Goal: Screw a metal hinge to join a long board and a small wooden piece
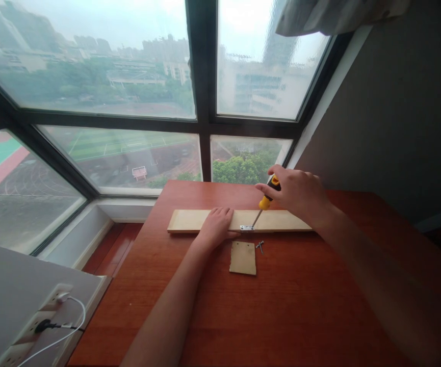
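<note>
Now, left hand (pixel 215 224) flat on plank (pixel 189 220), right hand (pixel 299 193) clenching screwdriver (pixel 268 198) at near edge

1. The screwdriver (pixel 269 196) had a yellow handle with black bands.
2. The long board (pixel 193 220) and the small plywood piece (pixel 242 258) were pale, unpainted tan.
3. The metal plate (pixel 247 228) was shiny silver.
4. The table (pixel 281 316) was glossy reddish-brown with faint grain.
5. The power strip (pixel 48 316) was white, with a black plug (pixel 37 326) and a white cable (pixel 82 313).
6. The window frame (pixel 203 76) was black.
</note>
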Motion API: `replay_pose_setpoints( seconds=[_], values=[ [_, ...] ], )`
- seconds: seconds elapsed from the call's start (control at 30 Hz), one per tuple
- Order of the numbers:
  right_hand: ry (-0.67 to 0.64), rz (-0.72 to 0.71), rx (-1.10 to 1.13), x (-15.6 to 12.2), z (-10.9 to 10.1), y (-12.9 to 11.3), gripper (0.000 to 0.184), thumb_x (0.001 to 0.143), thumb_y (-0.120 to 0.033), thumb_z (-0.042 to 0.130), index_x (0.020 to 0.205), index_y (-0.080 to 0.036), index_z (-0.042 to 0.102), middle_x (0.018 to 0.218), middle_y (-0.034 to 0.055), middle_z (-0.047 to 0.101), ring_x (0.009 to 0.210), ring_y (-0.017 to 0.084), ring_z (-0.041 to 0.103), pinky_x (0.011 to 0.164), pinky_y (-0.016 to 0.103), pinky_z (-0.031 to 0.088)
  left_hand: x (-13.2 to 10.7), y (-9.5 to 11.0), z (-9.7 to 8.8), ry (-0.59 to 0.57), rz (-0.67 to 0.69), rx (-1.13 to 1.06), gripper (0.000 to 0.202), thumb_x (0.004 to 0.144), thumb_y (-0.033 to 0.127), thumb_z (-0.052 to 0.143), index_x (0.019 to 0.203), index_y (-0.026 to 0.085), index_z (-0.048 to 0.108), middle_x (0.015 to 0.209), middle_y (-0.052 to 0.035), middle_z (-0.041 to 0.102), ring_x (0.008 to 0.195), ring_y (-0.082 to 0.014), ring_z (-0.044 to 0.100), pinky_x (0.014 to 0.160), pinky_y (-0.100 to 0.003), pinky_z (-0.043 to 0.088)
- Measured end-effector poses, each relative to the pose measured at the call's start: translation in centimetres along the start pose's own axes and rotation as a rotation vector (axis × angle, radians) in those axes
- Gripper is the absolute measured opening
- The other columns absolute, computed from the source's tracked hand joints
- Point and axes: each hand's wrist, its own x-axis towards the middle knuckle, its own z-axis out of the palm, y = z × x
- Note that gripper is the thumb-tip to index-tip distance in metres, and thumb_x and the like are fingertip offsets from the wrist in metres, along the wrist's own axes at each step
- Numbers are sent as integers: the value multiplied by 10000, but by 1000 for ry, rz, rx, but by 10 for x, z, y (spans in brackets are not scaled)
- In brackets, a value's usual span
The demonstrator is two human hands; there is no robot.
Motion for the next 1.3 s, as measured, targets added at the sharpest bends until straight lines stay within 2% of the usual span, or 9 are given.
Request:
replay_pose_setpoints(
  seconds=[0.2, 0.37, 0.47, 0.7, 0.77, 0.97, 1.07, 1.2, 1.3],
  values=[
    [-142, -229, 432, 2, -3, 9, 434, 830, -274, 558, 1258, -211, 523, 1115, 64, 683, 917, 205, 647, 738, 296, 477, 0, 1, 0, 0, 0, 3, 535, 690, 443, 780, 1073, 178, 515, 1130, -125, 621, 1072, -299, 580, 931, -389, 420],
    [-33, -82, 175, 0, 1, 3, 413, 844, -505, 572, 1146, -224, 593, 862, 70, 707, 734, 257, 655, 596, 339, 439, 0, 1, 0, 7, -1, 3, 538, 686, 448, 780, 1067, 174, 516, 1121, -128, 622, 1074, -302, 579, 928, -388, 423],
    [15, -43, 42, 0, 3, -2, 379, 859, -535, 527, 1067, -230, 613, 803, 68, 698, 683, 273, 645, 571, 353, 413, 0, 1, 1, 11, 3, 4, 543, 682, 446, 783, 1069, 174, 516, 1126, -130, 620, 1081, -302, 578, 932, -389, 422],
    [-131, -235, 487, 1, 2, 5, 466, 809, -223, 550, 1272, -199, 500, 1162, 78, 661, 865, 189, 641, 722, 291, 482, 0, 1, 1, 0, -3, 12, 543, 685, 441, 782, 1077, 179, 514, 1140, -128, 620, 1094, -301, 575, 935, -386, 421],
    [-131, -230, 470, 1, 1, 6, 467, 821, -245, 560, 1283, -208, 500, 1118, 71, 677, 858, 193, 645, 711, 293, 481, 0, 1, 1, -4, -4, 13, 545, 686, 446, 780, 1079, 179, 512, 1142, -130, 620, 1099, -303, 573, 938, -387, 419],
    [23, -73, 57, -1, 3, -2, 434, 854, -552, 536, 1140, -231, 600, 860, 79, 708, 722, 269, 652, 562, 334, 398, 0, 1, 0, -6, -3, -4, 532, 694, 436, 772, 1074, 176, 508, 1136, -138, 617, 1087, -306, 575, 936, -395, 417],
    [10, -80, 101, -1, 2, -2, 362, 872, -494, 519, 1110, -233, 602, 894, 71, 712, 726, 248, 649, 575, 325, 400, 0, 1, 1, 1, -1, -20, 538, 693, 432, 774, 1083, 177, 504, 1142, -142, 613, 1096, -313, 568, 938, -402, 416],
    [-86, -194, 369, -1, 0, 4, 363, 838, -307, 549, 1190, -218, 561, 1057, 60, 699, 836, 199, 648, 676, 292, 452, 0, 0, 2, 0, -2, -22, 536, 689, 429, 779, 1073, 175, 505, 1134, -139, 614, 1083, -311, 572, 936, -399, 416],
    [-80, -148, 310, -1, -2, 6, 326, 841, -380, 564, 1128, -227, 597, 945, 48, 711, 781, 210, 643, 642, 303, 438, 0, 0, 2, 1, -1, -15, 532, 681, 422, 787, 1059, 171, 509, 1120, -134, 615, 1071, -304, 579, 931, -388, 417]
  ],
)
